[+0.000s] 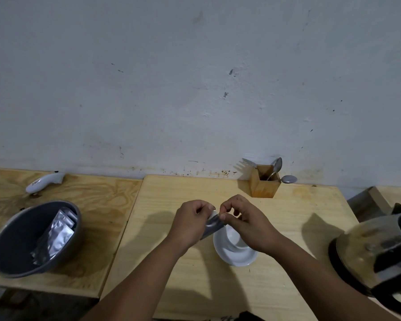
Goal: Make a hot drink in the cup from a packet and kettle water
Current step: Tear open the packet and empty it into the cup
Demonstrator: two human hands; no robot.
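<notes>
A silver foil packet (213, 224) is held above the table between both hands. My left hand (191, 224) pinches its left side and my right hand (245, 224) pinches its top right corner. Just below them a white cup (235, 239) sits on a white saucer (237, 257); my right hand hides part of the cup. The kettle (377, 256), glass-bodied with black trim and handle, stands at the right edge of the table.
A grey bowl (14, 251) holding several more foil packets (56, 235) sits on the left table. A wooden cutlery holder (264, 184) with spoons and a fork stands by the wall. A white object (43, 181) lies at the far left.
</notes>
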